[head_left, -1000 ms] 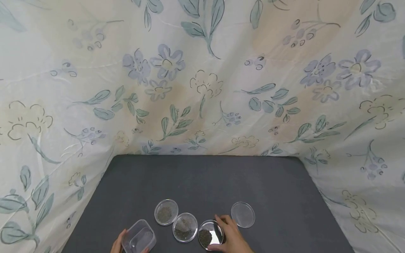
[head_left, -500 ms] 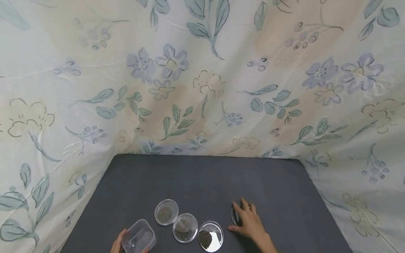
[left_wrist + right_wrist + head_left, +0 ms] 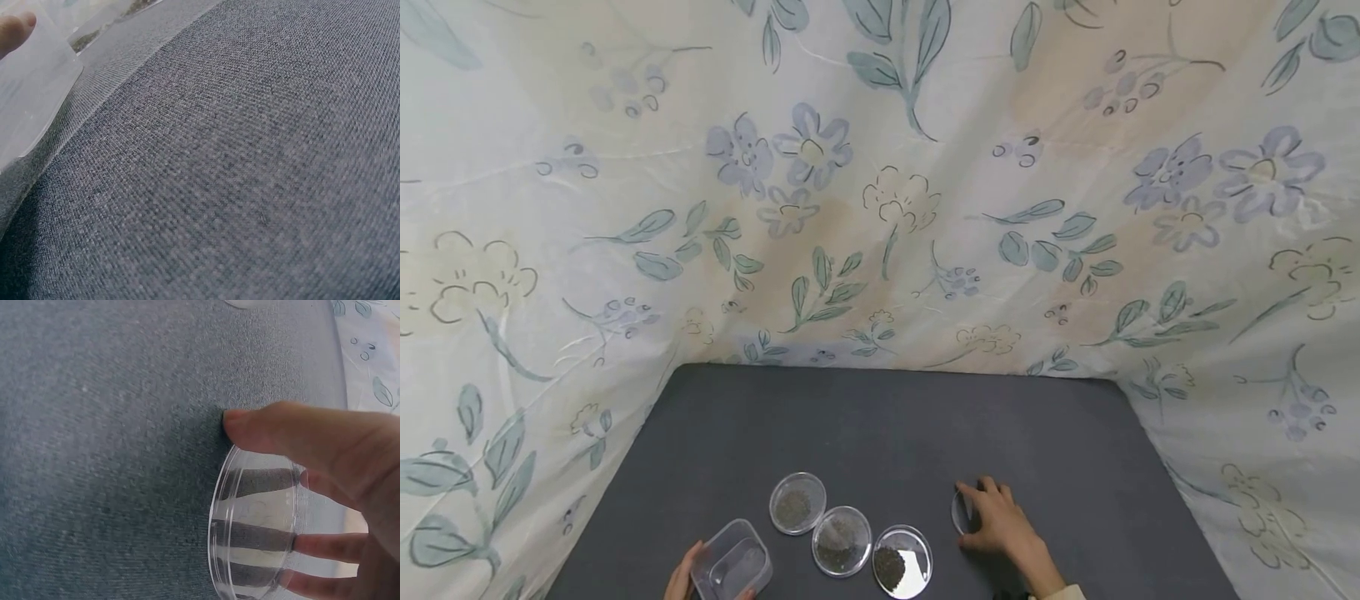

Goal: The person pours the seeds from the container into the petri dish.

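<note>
My left hand [image 3: 679, 573] grips a clear rectangular plastic container [image 3: 718, 550], tilted near the table's front edge. In the left wrist view a fingertip [image 3: 14, 31] lies against the translucent container wall [image 3: 37, 94]. To the right, my right hand [image 3: 1002, 521] spans a clear round petri dish lid [image 3: 961, 513], partly covered by the hand. The right wrist view has the thumb [image 3: 256, 432] at the near rim of the lid [image 3: 259, 509], the fingers [image 3: 325, 547] at its far rim. Nearest to that hand is a petri dish [image 3: 916, 575] with dark brown granules.
Two more petri dishes stand left of it: a middle one [image 3: 844, 514] with dark bits and a farther one [image 3: 798, 481] with greyish bits. Dark grey cloth covers the table [image 3: 880, 425]. Behind and beside it hangs a floral curtain [image 3: 925, 308].
My right hand has left the dish of brown granules and moved right to the petri dish lid, where its fingers have drawn in around the rim. The left hand still holds the container.
</note>
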Demonstrator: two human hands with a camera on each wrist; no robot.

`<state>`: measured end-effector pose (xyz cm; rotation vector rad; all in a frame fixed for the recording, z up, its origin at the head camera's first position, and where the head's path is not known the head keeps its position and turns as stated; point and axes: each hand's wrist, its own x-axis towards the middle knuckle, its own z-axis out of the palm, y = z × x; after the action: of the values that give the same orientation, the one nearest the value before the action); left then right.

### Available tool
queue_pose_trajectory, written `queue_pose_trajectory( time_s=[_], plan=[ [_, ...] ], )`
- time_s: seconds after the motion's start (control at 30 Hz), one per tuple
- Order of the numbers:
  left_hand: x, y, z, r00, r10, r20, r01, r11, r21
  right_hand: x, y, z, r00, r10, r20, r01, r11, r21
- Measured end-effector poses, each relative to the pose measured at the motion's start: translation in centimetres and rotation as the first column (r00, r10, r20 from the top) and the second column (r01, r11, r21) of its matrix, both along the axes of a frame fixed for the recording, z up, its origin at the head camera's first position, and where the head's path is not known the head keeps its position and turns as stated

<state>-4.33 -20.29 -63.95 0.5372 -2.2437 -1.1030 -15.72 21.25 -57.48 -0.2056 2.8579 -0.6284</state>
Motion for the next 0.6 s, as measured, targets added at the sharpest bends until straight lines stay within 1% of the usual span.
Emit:
queue_pose_trajectory(
  time_s=[0.13,0.23,0.3,0.37,0.43,0.5,0.57,0.6],
  plan=[
    [0.1,0.0,0.1,1.0,0.003,0.024,-0.003,1.0,-0.008,-0.2,0.1,0.1,1.0,0.0,-0.01,0.0,1.0,-0.005],
    [0.1,-0.1,0.2,1.0,-0.006,0.027,0.006,1.0,-0.006,-0.1,0.0,0.3,0.998,0.012,-0.055,-0.015,0.999,-0.045],
    [0.2,-0.2,0.4,0.999,-0.008,0.038,0.008,1.0,-0.005,0.0,-0.3,0.4,0.993,0.021,-0.113,-0.032,0.995,-0.099],
    [0.2,-0.3,0.5,0.998,-0.012,0.056,0.012,1.0,-0.001,0.2,-0.9,0.4,0.984,0.018,-0.179,-0.051,0.982,-0.184],
    [0.2,-0.3,0.6,0.998,-0.006,0.067,0.006,1.0,-0.002,0.6,-1.6,0.3,0.969,0.002,-0.249,-0.071,0.961,-0.268],
    [0.1,-0.3,0.6,0.998,-0.009,0.06,0.009,1.0,-0.008,1.1,-2.5,0.0,0.953,-0.014,-0.303,-0.106,0.921,-0.375],
    [0.0,-0.3,0.5,0.999,-0.007,0.039,0.007,1.0,-0.009,1.6,-3.4,-0.3,0.943,-0.032,-0.331,-0.129,0.883,-0.452],
    [0.0,-0.2,0.4,1.0,-0.01,0.028,0.01,1.0,-0.011,1.9,-3.9,-0.5,0.942,-0.043,-0.333,-0.134,0.86,-0.492]
  ],
)
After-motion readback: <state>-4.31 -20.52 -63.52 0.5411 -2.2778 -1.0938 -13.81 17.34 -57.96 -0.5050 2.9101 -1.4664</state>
